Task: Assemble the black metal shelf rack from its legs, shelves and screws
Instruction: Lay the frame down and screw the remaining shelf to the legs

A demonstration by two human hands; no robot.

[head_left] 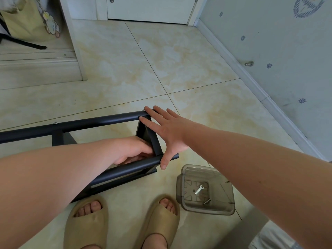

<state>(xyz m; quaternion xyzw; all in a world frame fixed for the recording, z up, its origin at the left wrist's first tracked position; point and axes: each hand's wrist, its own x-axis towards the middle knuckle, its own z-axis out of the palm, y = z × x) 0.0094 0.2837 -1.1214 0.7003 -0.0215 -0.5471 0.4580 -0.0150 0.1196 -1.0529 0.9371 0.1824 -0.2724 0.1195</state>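
Note:
The black metal rack point(100, 121) lies on its side on the tiled floor in front of my feet. Two round legs run from the left toward the centre, joined by a flat shelf panel point(154, 141) at their right end. My left hand point(133, 150) reaches between the legs and its fingers curl around the shelf panel's edge. My right hand point(165, 133) lies flat with straight fingers against the rack's end, fingertips on the far leg and thumb over the near leg point(129, 168). Silver screw heads point(55, 123) show on the far leg.
A smoky clear plastic box point(181, 187) stands on the floor by my right foot, holding a small flat wrench point(199, 189) and a screw point(206, 201). A wall with skirting runs along the right. A white door is at the back, a doorway at the left.

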